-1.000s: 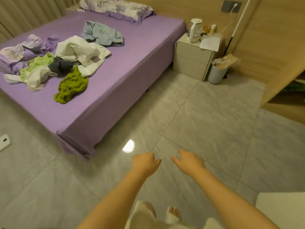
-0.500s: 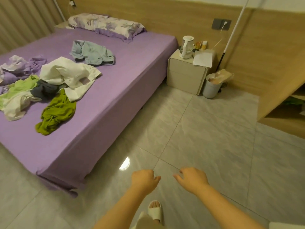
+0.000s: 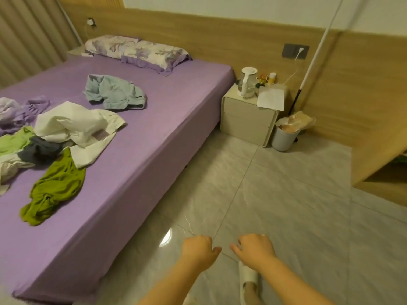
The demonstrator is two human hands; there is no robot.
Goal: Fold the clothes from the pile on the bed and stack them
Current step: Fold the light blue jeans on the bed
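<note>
The pile of clothes (image 3: 50,139) lies unfolded on the left part of the purple bed (image 3: 154,133), with a green garment (image 3: 55,190) nearest and a pale blue one (image 3: 114,93) farther off. Both hands hover over the tiled floor (image 3: 286,205), well apart from the pile: left hand (image 3: 199,252) and right hand (image 3: 255,248), fingers loosely curled, holding nothing. A nightstand (image 3: 248,119) stands at the far right of the bed.

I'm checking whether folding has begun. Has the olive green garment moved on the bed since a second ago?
No. The olive green garment lies in the same place on the purple sheet, its top tucked under the white shirt; only the camera shifted.
</note>
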